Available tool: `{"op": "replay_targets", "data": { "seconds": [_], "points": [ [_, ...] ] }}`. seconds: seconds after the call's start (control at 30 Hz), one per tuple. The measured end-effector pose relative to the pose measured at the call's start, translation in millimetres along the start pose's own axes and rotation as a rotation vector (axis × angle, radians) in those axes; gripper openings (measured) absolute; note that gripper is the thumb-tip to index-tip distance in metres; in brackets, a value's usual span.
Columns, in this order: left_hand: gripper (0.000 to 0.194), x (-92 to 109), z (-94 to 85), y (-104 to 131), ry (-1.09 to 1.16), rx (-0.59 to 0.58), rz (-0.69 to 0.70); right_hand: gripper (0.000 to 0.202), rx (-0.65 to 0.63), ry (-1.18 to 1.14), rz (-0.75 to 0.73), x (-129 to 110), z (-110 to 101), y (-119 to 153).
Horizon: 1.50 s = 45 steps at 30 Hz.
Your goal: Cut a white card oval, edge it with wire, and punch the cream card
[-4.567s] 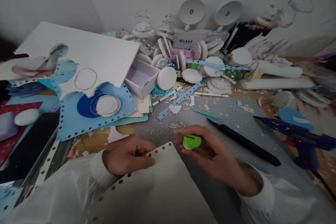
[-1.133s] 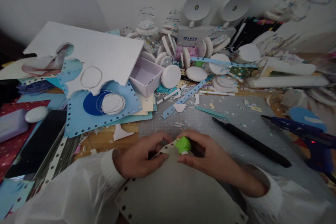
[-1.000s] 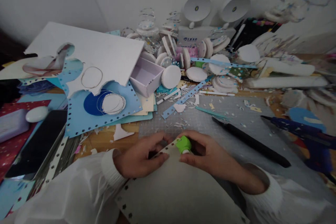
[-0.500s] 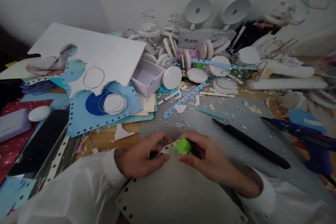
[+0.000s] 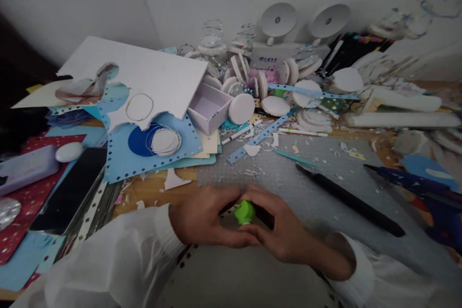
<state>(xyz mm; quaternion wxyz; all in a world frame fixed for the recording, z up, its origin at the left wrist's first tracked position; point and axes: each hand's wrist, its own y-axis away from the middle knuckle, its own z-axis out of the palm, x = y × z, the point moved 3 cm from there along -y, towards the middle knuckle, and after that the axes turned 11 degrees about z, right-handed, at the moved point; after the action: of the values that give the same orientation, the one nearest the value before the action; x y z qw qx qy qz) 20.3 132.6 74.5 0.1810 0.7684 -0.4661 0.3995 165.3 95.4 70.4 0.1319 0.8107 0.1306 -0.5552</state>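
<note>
Green punch (image 5: 244, 212) is pinched by fingers of the right hand (image 5: 285, 228), now met by the left hand (image 5: 205, 216), fingers parted.

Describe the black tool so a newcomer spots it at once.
Find the grey gridded cutting mat. On it, beyond the right hand, a long, straight black tool lies slantwise, its thin tip pointing to the upper left. It is thicker than the teal strip and, unlike the blue glue gun, has no angled grip.
</note>
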Motion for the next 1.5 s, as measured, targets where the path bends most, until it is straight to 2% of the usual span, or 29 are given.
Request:
{"op": "replay_targets", "data": {
  "seconds": [0.13, 0.4, 0.6, 0.73, 0.83, 0.97, 1.17, 1.37, 1.5],
  "points": [
    [0.052, 1.7, -0.9, 1.3, -0.099, -0.007, 0.001, 0.026, -0.007, 0.028, 0.003, -1.1, 1.9, 0.2],
    [0.046, -2.4, 4.5, 3.1, -0.112, 0.064, 0.109, 0.024, 0.034, 0.057, -0.029, 1.2, 1.9, 2.3],
    [0.047, -2.3, 4.7, 3.3, -0.11, 0.104, 0.093, 0.019, 0.025, 0.056, -0.012, 3.2, 1.9, 0.3],
    [0.048, -2.3, -0.2, 3.4, -0.016, 0.058, -0.009, 0.03, 0.028, 0.026, -0.013, 2.9, 0.2, -1.0],
    [0.051, -4.6, -2.6, 4.0, 0.043, 0.025, -0.045, 0.03, 0.051, 0.028, 0.009, 1.9, -4.8, -1.1],
    [0.039, -8.3, -0.9, 4.6, 0.075, -0.019, -0.02, 0.025, 0.079, 0.022, 0.047, 2.5, -13.7, -1.4],
    [0.039, -9.8, 0.4, 6.0, 0.174, -0.07, 0.031, 0.025, -0.013, 0.025, 0.049, 0.6, -14.9, 0.3],
    [0.039, -9.6, -0.4, 7.0, 0.149, -0.093, 0.049, 0.02, -0.02, -0.013, 0.056, -2.8, -11.1, 0.7],
    [0.039, -9.6, 0.6, 6.9, 0.134, -0.081, 0.047, 0.019, -0.04, -0.024, -0.001, -3.9, -10.3, 0.9]
  ]
}}
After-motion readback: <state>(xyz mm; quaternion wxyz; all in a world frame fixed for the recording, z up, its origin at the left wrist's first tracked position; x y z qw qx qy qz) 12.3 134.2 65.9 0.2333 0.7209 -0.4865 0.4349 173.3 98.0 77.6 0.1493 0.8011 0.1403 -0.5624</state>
